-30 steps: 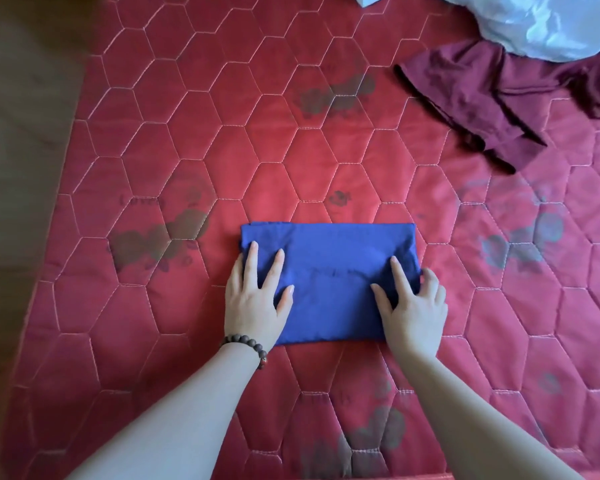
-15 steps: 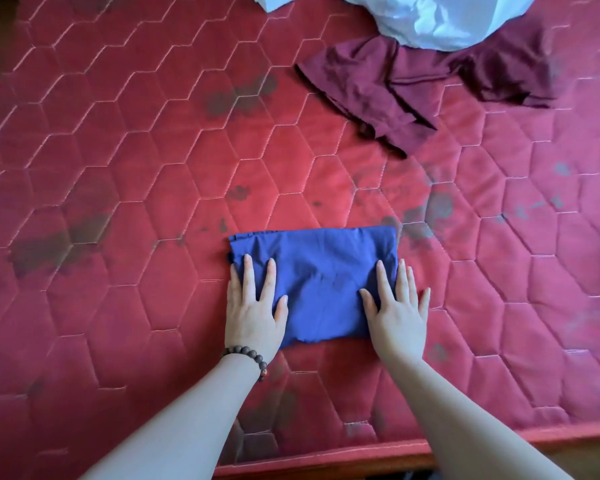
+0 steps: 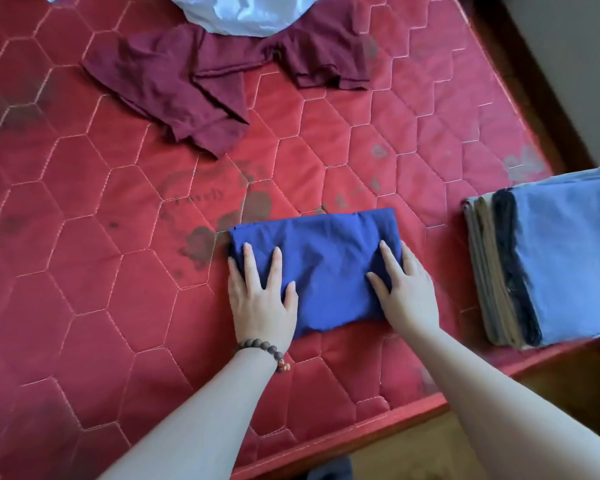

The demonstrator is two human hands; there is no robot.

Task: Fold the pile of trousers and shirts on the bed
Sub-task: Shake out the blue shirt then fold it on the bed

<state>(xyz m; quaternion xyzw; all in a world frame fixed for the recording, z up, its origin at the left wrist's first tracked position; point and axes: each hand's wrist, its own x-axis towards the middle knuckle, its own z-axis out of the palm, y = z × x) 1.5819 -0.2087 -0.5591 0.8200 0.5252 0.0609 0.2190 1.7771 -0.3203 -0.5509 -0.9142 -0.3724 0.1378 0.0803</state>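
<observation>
A folded dark blue garment lies on the red quilted mattress, near its front edge. My left hand rests flat on the garment's left end with fingers spread. My right hand grips the right end, its fingers curled around the side edge. A crumpled maroon garment lies unfolded further back. A white garment is bunched at the top edge, partly over the maroon one. A stack of folded clothes, light blue on top, sits at the right.
The mattress's front edge runs diagonally below my arms, with wooden floor beyond it. A dark wooden bed frame borders the right side. Dark stains mark the mattress left of the blue garment.
The view has swung to the right, bringing the folded stack into sight. My hands and the blue garment have slid right along the mattress; my right fingers now curl around its edge.
</observation>
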